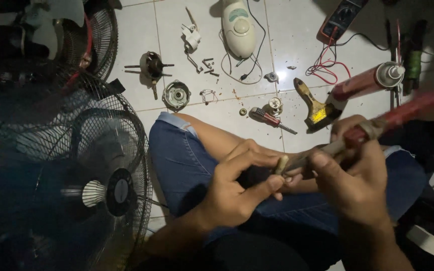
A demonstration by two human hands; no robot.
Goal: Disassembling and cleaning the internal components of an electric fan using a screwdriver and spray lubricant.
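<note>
My left hand point(239, 183) pinches a small pale cylindrical part point(281, 164) between thumb and fingers, over my lap. My right hand point(355, 173) grips a red-handled screwdriver point(400, 115), whose shaft runs down-left and meets the small part. Both hands are close together above my blue denim shorts point(182, 160). What lies under the part is hidden by my fingers.
A dark fan grille point(101, 185) stands at the left. On the white tile floor lie a motor rotor point(151, 65), a round motor cover point(177, 95), a white fan housing point(238, 27), screws, a small screwdriver point(269, 119), a paintbrush point(315, 105), a red spray can point(365, 83) and a multimeter point(340, 20).
</note>
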